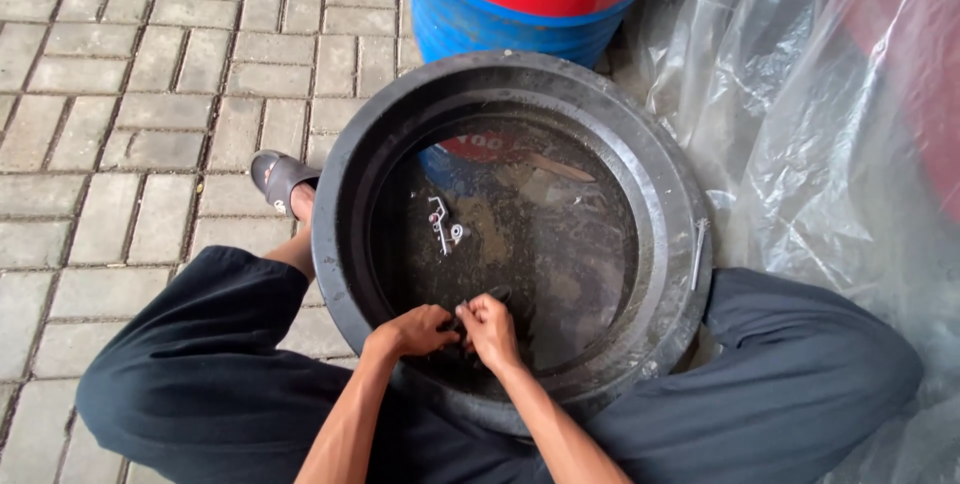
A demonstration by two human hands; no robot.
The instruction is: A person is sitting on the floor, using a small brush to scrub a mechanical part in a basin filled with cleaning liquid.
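Basin [345, 244], round, black and holding shallow dark liquid, sits on the paved floor between the person's knees. At its 6 o'clock edge the left hand [418, 329] and right hand [492, 329] meet, both grips closed around a small dark part [470, 306] too small to identify. A small metal bracket [443, 224] lies in the liquid toward 10 o'clock. A thin metal rod [698, 252] rests on the rim at 3 o'clock. A red-and-blue drum [520, 4] stands at 12 o'clock, clear plastic sheeting [800, 124] beside it.
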